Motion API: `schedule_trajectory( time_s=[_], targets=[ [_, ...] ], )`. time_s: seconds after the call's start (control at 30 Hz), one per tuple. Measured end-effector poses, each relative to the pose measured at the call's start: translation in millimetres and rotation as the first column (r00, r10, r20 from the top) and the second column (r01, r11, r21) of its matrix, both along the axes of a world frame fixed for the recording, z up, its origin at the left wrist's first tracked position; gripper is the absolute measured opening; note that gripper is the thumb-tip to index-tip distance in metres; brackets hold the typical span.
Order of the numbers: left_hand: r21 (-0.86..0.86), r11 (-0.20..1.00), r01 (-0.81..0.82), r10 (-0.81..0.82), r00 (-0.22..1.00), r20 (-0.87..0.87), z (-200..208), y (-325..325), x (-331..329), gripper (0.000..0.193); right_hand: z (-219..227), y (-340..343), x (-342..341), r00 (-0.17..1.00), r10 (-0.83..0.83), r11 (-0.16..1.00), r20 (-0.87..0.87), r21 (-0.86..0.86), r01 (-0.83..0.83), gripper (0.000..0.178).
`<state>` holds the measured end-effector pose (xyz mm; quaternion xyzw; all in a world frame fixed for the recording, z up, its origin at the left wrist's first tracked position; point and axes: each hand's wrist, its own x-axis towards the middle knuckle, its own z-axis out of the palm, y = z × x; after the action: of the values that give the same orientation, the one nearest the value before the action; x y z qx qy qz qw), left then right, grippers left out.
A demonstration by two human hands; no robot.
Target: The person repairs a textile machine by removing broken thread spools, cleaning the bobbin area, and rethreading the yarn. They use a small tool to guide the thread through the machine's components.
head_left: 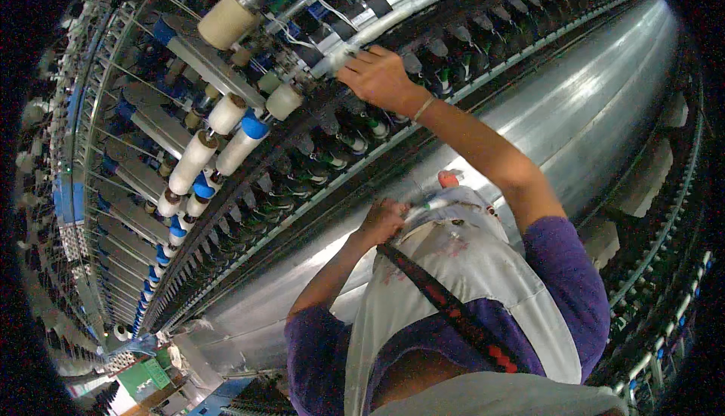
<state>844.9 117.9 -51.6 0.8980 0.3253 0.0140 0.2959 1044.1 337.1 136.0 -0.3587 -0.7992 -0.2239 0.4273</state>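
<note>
My right hand [379,82] reaches up to the spinning machine. Its bent fingertips are at the end of a long white roller [400,19], and what they pinch, if anything, is hidden. Lower down, my left hand [384,223] is closed in front of my waist, beside the white apron [461,257]. A thin white piece with a green part [428,206] lies right by its fingers; I cannot tell whether the hand grips it. A row of dark spindles with green and white bobbins [355,138] runs below my right hand.
White rolls with blue caps [244,142] stretch along the machine at the left. A larger cream cone [226,21] sits above. A shiny metal floor strip [574,106] runs diagonally between this machine and another row of spindles [668,197] at the right.
</note>
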Motion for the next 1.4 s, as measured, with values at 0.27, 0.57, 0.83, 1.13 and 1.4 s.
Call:
schedule_trajectory(
  time_s=[0.27, 0.57, 0.83, 1.13, 1.4],
  targets=[
    [0.047, 0.985, 0.168, -0.119, 0.846, -0.520, -54, -8, 7, 0.041, 7, 7, 22, 0.982, 0.037, 0.990, 0.185, 0.129, -0.062, 0.005],
    [-0.917, 0.327, 0.229, 0.821, 0.411, 0.396, 118, 115, 102, 0.057, -24, -13, 0, 0.087, -0.358, 0.692, -0.930, -0.326, -0.644, 0.003],
    [-0.969, 0.188, 0.163, 0.982, -0.052, 0.182, 159, 140, 134, 0.032, -85, 36, -31, 0.563, -0.030, 0.910, -0.826, -0.256, -0.327, 0.011],
    [-0.957, 0.256, 0.133, 0.966, -0.012, 0.257, 189, 126, 141, 0.023, -68, 12, -34, 0.476, 0.076, 0.929, -0.876, -0.111, -0.353, 0.016],
    [-0.946, 0.276, 0.170, 0.960, -0.006, 0.279, 178, 127, 128, 0.026, -125, 46, -52, -0.439, -0.281, 0.438, -0.853, 0.293, -0.850, 0.005]
  ],
)
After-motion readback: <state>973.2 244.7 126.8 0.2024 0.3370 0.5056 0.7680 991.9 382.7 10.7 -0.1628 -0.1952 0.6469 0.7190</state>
